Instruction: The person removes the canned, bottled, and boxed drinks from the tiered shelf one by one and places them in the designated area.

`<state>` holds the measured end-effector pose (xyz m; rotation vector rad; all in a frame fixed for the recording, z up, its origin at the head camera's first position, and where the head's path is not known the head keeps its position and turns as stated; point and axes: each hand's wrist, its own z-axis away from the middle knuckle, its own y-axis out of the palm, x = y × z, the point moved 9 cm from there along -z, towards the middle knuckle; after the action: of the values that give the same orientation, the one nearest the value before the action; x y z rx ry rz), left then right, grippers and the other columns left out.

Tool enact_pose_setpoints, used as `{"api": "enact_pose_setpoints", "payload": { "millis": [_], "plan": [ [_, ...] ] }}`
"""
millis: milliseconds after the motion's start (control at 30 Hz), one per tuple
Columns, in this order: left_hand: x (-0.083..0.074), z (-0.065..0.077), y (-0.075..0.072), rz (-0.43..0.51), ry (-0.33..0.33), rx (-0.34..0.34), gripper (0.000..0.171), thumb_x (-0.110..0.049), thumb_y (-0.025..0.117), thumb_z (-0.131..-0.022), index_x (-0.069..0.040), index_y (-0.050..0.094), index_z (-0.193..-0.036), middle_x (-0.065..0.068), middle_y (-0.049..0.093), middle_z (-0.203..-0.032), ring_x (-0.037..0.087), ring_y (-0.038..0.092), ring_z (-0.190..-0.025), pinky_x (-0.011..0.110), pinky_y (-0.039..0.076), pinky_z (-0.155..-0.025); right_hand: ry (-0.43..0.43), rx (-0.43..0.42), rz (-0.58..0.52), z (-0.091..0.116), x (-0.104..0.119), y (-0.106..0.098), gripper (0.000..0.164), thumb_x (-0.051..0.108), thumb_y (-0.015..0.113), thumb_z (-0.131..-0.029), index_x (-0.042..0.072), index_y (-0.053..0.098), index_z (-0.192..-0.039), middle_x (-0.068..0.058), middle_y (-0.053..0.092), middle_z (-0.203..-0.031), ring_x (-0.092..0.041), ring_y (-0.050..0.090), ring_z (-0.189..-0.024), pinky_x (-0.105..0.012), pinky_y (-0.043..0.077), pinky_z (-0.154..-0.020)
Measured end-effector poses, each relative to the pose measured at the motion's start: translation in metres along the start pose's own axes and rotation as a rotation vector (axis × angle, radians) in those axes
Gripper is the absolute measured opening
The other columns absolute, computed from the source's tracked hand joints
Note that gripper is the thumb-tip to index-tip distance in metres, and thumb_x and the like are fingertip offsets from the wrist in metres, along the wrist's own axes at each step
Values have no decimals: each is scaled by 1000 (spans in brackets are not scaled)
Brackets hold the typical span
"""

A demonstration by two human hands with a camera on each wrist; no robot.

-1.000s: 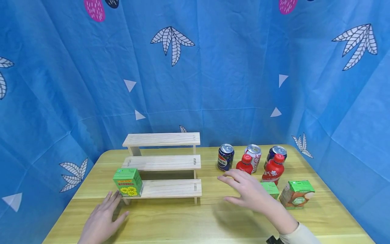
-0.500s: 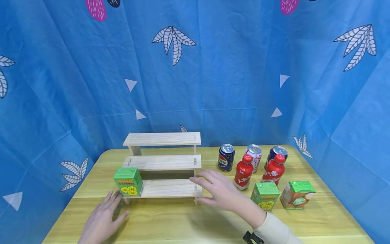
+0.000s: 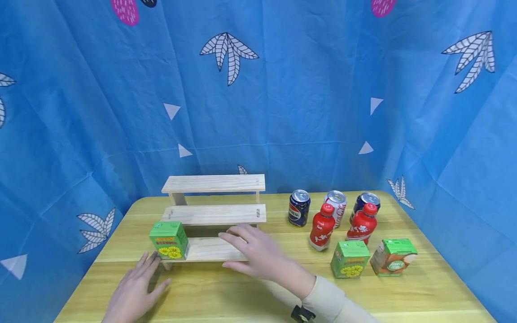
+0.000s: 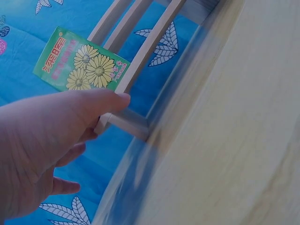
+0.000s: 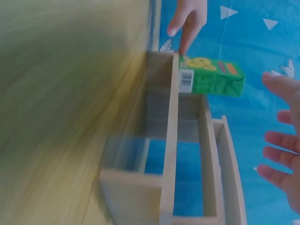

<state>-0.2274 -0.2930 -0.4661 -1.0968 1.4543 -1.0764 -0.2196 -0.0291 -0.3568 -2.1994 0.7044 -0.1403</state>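
A green drink carton (image 3: 168,241) with yellow flowers stands on the left end of the lowest step of a three-tier wooden rack (image 3: 226,214). My left hand (image 3: 135,289) is at that step's front left corner, its fingers extended and the fingertips right at the edge below the carton. In the left wrist view the thumb lies beside the rack's edge under the carton (image 4: 86,65). My right hand (image 3: 258,255) hovers over the right part of the lowest step with spread, slightly bent fingers and holds nothing. The right wrist view shows this hand (image 5: 286,136) apart from the carton (image 5: 211,77).
Right of the rack stand two dark blue cans (image 3: 299,207), a white and red can (image 3: 336,207) and two red bottles (image 3: 322,227). Closer in are another flowered carton (image 3: 350,260) and a brown and green carton (image 3: 394,257). A blue curtain (image 3: 307,89) surrounds the table.
My right hand has moved left from in front of the bottles and cartons to over the lowest step. My left hand and the carton on the rack have stayed in place.
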Motion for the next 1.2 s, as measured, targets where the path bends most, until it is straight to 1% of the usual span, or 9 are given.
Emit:
{"api": "enact_pose_setpoints", "payload": {
  "millis": [100, 233, 367, 500, 633, 733, 833, 1000, 1200],
  "plan": [
    [0, 0, 0, -1, -5, 8, 79, -55, 64, -87, 3, 50, -138, 26, 39, -151, 48, 33, -139, 72, 33, -104, 11, -9, -20, -10, 3, 5, 63, 53, 66, -87, 16, 54, -137, -2, 61, -124, -15, 59, -115, -26, 51, -100],
    [1, -1, 0, -6, -6, 12, 80, -57, 63, -87, 3, 49, -138, 27, 39, -150, 49, 33, -139, 73, 33, -103, 14, -29, -40, -24, 8, 12, 65, 52, 67, -86, 15, 54, -137, -3, 61, -125, -15, 58, -117, -26, 49, -104],
    [1, -1, 1, -7, -2, 1, 79, -54, 65, -86, 3, 50, -138, 27, 40, -150, 49, 34, -139, 72, 34, -103, 16, -43, -25, -35, 14, 19, 67, 54, 68, -85, 15, 54, -137, -3, 61, -124, -14, 58, -117, -24, 49, -102],
    [1, 0, 0, -6, 8, -15, 76, -52, 67, -86, 2, 51, -137, 26, 42, -149, 48, 35, -138, 71, 35, -104, 15, -39, 10, -46, 21, 27, 69, 56, 68, -84, 14, 54, -137, -2, 60, -124, -13, 58, -116, -21, 49, -102],
    [0, 1, -3, -7, 34, -42, 77, -55, 65, -86, 2, 52, -136, 26, 44, -148, 48, 37, -137, 70, 37, -103, 35, -6, 5, -57, 26, 36, 70, 55, 69, -84, 14, 52, -138, -3, 58, -127, -15, 57, -117, -23, 49, -102],
    [-1, 1, -3, -10, 45, -48, 80, -59, 63, -86, 3, 53, -136, 26, 45, -147, 49, 37, -137, 70, 38, -102, 56, 20, -10, -64, 28, 43, 69, 55, 69, -84, 15, 52, -138, -3, 57, -128, -15, 57, -118, -24, 50, -102],
    [0, 1, -3, -9, 44, -39, 81, -60, 62, -87, 3, 52, -136, 27, 44, -147, 49, 37, -137, 70, 38, -102, 68, 37, 9, -71, 30, 51, 69, 56, 68, -85, 15, 52, -138, -3, 57, -128, -14, 57, -119, -23, 50, -101],
    [0, 0, -2, -3, 44, -31, 80, -57, 64, -86, 4, 52, -136, 28, 44, -146, 50, 36, -137, 69, 38, -103, 98, 73, 34, -81, 30, 62, 69, 57, 66, -86, 17, 51, -139, -2, 57, -130, -13, 57, -120, -23, 51, -100],
    [-1, 0, -3, -3, 48, -32, 80, -58, 64, -86, 4, 52, -136, 29, 44, -146, 50, 36, -137, 69, 37, -103, 105, 127, 74, -90, 32, 74, 71, 60, 63, -86, 18, 49, -141, -1, 57, -130, -12, 56, -120, -21, 52, -97]
  ]
}}
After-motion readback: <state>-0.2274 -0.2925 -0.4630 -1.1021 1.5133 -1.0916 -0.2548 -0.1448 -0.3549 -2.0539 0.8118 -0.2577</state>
